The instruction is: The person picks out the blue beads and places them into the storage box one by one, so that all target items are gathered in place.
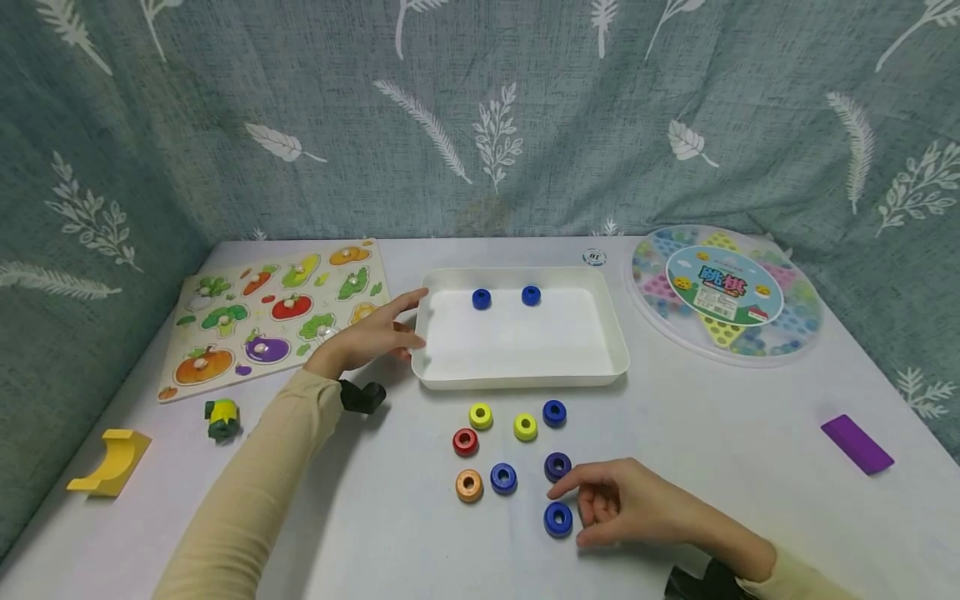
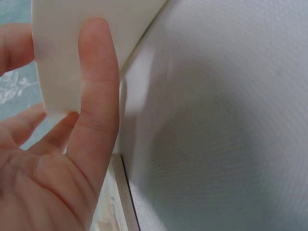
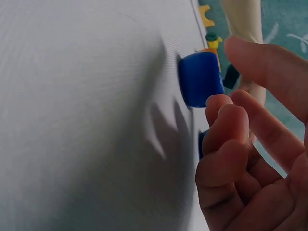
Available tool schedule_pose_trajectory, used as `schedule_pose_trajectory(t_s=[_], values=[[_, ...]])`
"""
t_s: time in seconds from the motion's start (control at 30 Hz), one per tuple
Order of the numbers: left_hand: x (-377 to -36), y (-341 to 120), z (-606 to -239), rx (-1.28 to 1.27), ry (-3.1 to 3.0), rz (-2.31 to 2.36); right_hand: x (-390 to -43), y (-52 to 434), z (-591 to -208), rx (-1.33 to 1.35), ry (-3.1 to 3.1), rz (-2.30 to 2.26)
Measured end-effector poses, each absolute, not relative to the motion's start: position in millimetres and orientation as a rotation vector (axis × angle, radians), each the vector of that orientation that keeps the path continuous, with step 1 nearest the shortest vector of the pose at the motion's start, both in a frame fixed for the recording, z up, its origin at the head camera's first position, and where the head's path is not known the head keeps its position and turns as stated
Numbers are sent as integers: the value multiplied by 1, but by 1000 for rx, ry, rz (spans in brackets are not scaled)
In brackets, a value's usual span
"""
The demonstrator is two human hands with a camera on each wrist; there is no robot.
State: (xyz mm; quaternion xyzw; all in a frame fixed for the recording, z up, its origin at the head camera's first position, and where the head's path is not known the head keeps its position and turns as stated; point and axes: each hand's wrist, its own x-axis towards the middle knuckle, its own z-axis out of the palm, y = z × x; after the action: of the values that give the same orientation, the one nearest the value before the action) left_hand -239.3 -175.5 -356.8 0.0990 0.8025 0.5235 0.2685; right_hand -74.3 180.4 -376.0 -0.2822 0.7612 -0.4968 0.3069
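A white tray (image 1: 517,379) stands mid-table with two blue rings (image 1: 482,298) (image 1: 531,295) at its far side. My left hand (image 1: 416,321) rests against its left wall with straight fingers; in the left wrist view the thumb (image 2: 98,86) lies on the tray wall (image 2: 62,53). In front of the tray lie several rings: yellow (image 1: 481,415), red (image 1: 465,442), orange (image 1: 469,485), purple (image 1: 557,466) and blue (image 1: 503,477). My right hand (image 1: 570,500) hovers with loosely curled fingers right beside the nearest blue ring (image 1: 558,518) (image 3: 199,79), holding nothing.
A vegetable peg puzzle (image 1: 277,312) lies at the left, with a yellow arch block (image 1: 112,462) and a small green-yellow toy (image 1: 222,418) in front of it. A round marble game (image 1: 723,292) sits at the back right. A purple block (image 1: 857,443) lies near the right edge.
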Motion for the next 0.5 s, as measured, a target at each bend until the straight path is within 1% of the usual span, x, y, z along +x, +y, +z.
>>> schedule_pose_trajectory(t_s=[0.5], values=[[-240, -176, -358, 270, 2154, 1429, -73, 172, -381, -747, 2069, -1230]])
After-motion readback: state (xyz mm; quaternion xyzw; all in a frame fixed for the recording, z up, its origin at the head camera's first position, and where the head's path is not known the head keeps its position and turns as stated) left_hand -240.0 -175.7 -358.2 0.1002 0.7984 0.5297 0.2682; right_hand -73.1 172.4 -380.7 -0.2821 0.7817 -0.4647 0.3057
